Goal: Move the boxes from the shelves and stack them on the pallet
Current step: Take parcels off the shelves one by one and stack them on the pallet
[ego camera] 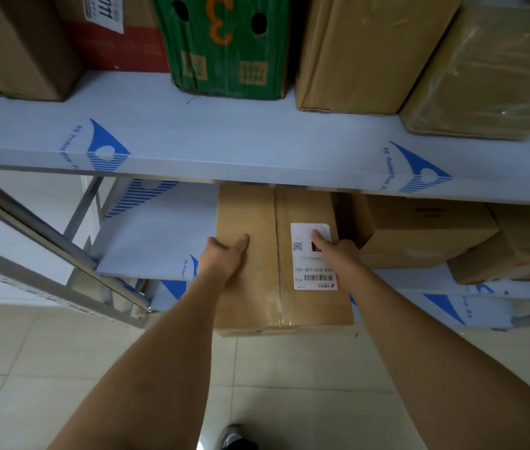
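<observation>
On the lower shelf, under the upper shelf, a long brown cardboard box juts out over the tiled floor. It looks stiff, taped smooth and possibly heavy, so its side edges seem the best hold. The left hand grips its left edge, thumb on top; the right hand grips the right edge, thumb on the white label. Other boxes sit alongside.

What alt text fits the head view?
Both bare hands, left hand and right hand, grip the sides of a taped brown cardboard box with a white barcode label, which overhangs the lower white film-covered shelf. A green box marked 3 sits above.
</observation>
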